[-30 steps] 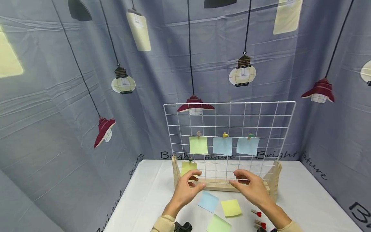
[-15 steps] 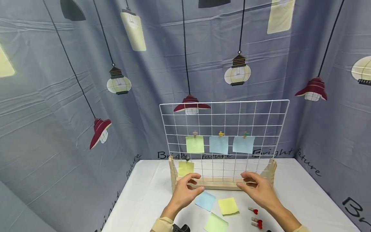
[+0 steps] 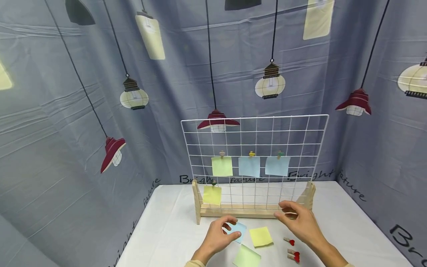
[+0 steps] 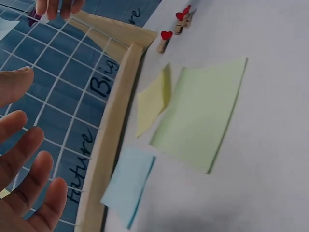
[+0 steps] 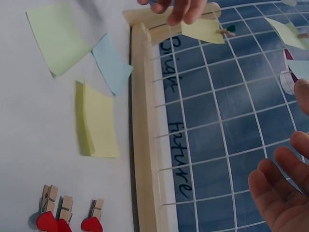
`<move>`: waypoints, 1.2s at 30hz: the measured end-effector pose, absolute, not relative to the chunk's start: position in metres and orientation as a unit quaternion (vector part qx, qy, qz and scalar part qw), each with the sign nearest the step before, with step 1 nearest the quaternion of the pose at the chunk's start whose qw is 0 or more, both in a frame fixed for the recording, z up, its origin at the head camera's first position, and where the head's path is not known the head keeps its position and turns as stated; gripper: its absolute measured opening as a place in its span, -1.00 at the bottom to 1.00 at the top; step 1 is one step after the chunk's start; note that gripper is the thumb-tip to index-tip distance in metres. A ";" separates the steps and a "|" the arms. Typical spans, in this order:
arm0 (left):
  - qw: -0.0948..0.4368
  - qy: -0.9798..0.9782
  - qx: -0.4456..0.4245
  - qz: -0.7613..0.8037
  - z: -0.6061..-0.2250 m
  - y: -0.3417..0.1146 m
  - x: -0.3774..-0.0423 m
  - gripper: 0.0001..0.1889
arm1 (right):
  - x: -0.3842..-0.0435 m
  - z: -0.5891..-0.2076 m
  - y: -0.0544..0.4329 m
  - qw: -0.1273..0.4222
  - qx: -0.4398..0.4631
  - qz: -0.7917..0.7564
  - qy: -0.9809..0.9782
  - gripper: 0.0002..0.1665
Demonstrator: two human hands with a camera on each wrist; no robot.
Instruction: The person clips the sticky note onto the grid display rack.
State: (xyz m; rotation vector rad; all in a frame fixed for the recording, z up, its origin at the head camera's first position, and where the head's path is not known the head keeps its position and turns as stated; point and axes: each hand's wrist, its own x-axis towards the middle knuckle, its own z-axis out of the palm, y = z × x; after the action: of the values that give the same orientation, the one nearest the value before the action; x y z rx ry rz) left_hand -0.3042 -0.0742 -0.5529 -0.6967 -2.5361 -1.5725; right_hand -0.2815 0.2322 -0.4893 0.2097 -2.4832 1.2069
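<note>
The left hand (image 3: 218, 235) and right hand (image 3: 301, 222), relaxed and grasping nothing, hang above the white table (image 3: 166, 222). On it lie a green note (image 3: 247, 256), red-heart clothespins (image 3: 293, 256), a yellow note (image 3: 261, 236) and a blue note (image 3: 241, 230). Toward its far edge, a wooden stand (image 3: 240, 212) carries a wire grid (image 3: 255, 117) with four clipped notes (image 3: 249, 167). Behind, a lamp-printed curtain (image 3: 160, 111) reads "Bright" and "future".

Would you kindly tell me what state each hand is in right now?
Left hand: open, fingers loosely bent, holding nothing.
Right hand: open, fingers loosely bent, also holding nothing.
</note>
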 end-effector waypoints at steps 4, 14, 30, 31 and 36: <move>0.021 -0.824 -0.234 -0.516 -0.562 -0.070 -0.303 -0.66 | -0.281 -0.492 0.235 0.186 0.064 0.431 -0.881 -0.51; -0.033 -0.830 -0.217 -0.513 -0.586 -0.062 -0.302 -0.59 | -0.277 -0.496 0.237 0.170 0.046 0.430 -0.886 -0.50; -0.030 -0.860 -0.212 -0.463 -0.610 -0.055 -0.302 -0.68 | -0.272 -0.506 0.243 0.176 0.036 0.430 -0.885 -0.46; -0.030 -0.862 -0.211 -0.459 -0.610 -0.054 -0.302 -0.68 | -0.272 -0.506 0.243 0.176 0.036 0.432 -0.884 -0.46; -0.028 -0.881 -0.202 -0.427 -0.612 -0.051 -0.301 -0.71 | -0.272 -0.509 0.244 0.175 0.027 0.433 -0.884 -0.50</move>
State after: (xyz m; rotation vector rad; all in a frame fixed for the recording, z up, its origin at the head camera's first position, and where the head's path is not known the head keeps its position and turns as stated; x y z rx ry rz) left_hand -0.3005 -0.0513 -0.6123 -0.6474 -2.8170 -1.3673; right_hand -0.2716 0.2443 -0.5094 0.0773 -2.5047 1.2272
